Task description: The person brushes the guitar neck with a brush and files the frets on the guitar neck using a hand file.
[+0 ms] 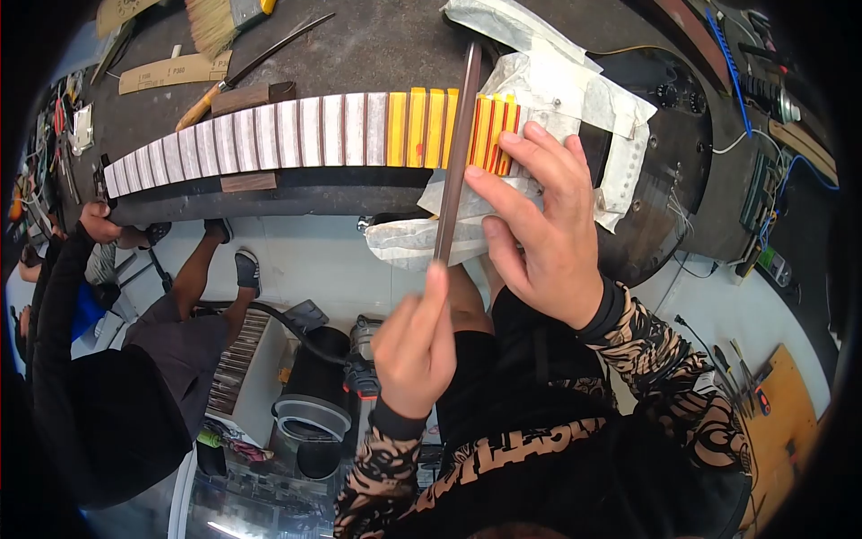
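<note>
A guitar neck (310,130) lies across the bench, its fretboard masked with white tape on the left and yellow tape (417,130) nearer the body. The dark guitar body (669,135) is partly covered by pale masking paper (620,103). A long, slim dark file (460,135) crosses the yellow-taped frets. My left hand (415,346) is closed on its near end, index finger stretched along it. On the other side, my right hand (552,229) rests over the frets near the body, fingers apart; its index fingertip is at the file's edge.
Behind the neck lie a wooden-handled tool (202,103), a sandpaper strip (175,72) and a brush (211,27). A wood block (250,182) sits under the neck. Another person's hand (99,222) is at the bench's left end. Cables (781,166) run at right.
</note>
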### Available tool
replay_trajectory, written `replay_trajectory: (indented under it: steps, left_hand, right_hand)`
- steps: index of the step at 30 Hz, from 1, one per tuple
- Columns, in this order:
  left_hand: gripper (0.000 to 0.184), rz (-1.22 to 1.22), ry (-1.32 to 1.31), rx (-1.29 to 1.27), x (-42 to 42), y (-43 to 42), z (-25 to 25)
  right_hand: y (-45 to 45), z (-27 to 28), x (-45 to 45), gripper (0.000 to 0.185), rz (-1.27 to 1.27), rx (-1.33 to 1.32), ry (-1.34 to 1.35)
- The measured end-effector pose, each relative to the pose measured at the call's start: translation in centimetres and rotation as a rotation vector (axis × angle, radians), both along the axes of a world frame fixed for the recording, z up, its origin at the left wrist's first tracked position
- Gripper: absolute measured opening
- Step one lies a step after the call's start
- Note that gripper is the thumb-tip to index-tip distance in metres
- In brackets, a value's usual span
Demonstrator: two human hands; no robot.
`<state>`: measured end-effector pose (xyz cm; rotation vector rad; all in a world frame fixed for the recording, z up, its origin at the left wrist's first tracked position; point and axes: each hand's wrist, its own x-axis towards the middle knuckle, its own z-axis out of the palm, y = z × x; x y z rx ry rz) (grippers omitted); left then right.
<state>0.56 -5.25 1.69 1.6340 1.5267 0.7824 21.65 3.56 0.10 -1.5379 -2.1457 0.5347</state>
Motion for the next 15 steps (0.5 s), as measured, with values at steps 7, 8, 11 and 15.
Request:
replay_trajectory:
  steps: [7,8,11,15]
  left_hand:
    - [0.055,0.055,-0.179,-0.033,-1.9,-7.6,-2.8]
    - [0.055,0.070,-0.231,-0.046,-2.4,-9.2,-3.3]
    - [0.056,0.101,-0.318,-0.043,-1.6,-7.5,-3.7]
    - [0.058,0.096,-0.266,-0.056,0.7,-0.8,-2.5]
  right_hand:
    - [-0.1,-0.1,0.2,0.061,0.021,-0.022,0.032]
    - [0.0,-0.2,0.3,0.061,0.025,-0.020,0.037]
    - [0.0,-0.2,0.5,0.061,0.033,-0.022,0.042]
    - [0.0,0.0,0.4,0.060,0.026,-0.031,0.036]
